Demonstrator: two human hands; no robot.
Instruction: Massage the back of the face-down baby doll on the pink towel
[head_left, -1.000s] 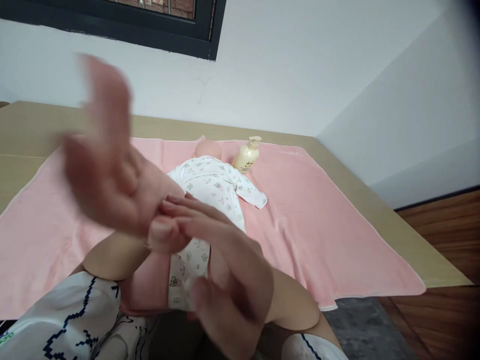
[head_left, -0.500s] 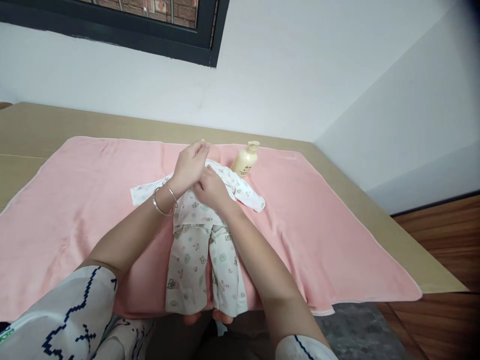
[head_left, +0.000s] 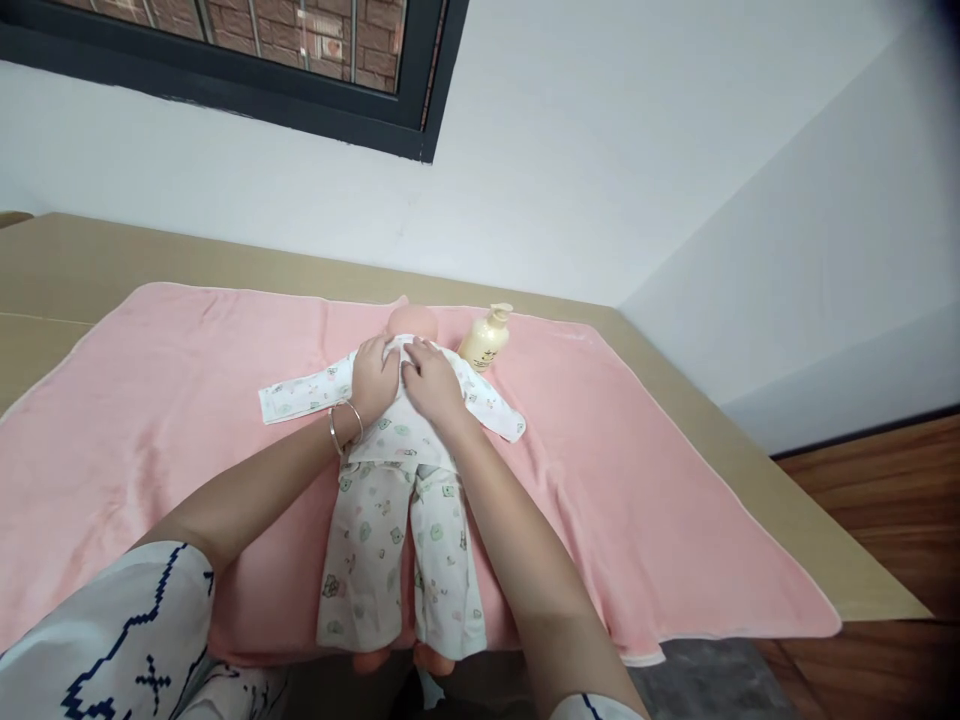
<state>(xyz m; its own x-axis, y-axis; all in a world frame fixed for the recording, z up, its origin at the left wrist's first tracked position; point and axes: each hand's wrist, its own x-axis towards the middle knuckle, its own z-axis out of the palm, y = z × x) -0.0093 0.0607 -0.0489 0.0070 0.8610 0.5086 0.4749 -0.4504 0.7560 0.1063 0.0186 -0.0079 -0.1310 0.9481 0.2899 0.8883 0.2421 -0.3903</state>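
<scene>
A black-framed window (head_left: 255, 85) is sitting at the upper left of the frame, white plastered walls (head_left: 570, 160) are spreading across the top and right, and brown wood-grain panels (head_left: 892, 490) are filling the lower right, beside dark grey flooring (head_left: 712, 680).

A bald baby doll (head_left: 401, 445), dressed in a white top and trousers (head_left: 371, 560) with small pale prints, lies stretched out on a pink blanket (head_left: 645, 500), head away from the viewer, feet at the near edge. Two bare hands rest flat on its upper torso, side by side, fingers pointing toward its head: the left hand (head_left: 375, 382), with silvery bangles (head_left: 334, 430) at the wrist, and the right hand (head_left: 433, 384). A cream pump bottle (head_left: 486, 343) stands beside the doll's head. The blanket covers much of a tan table (head_left: 247, 260) by a white wall (head_left: 570, 170) with a dark-framed window (head_left: 420, 115).
</scene>
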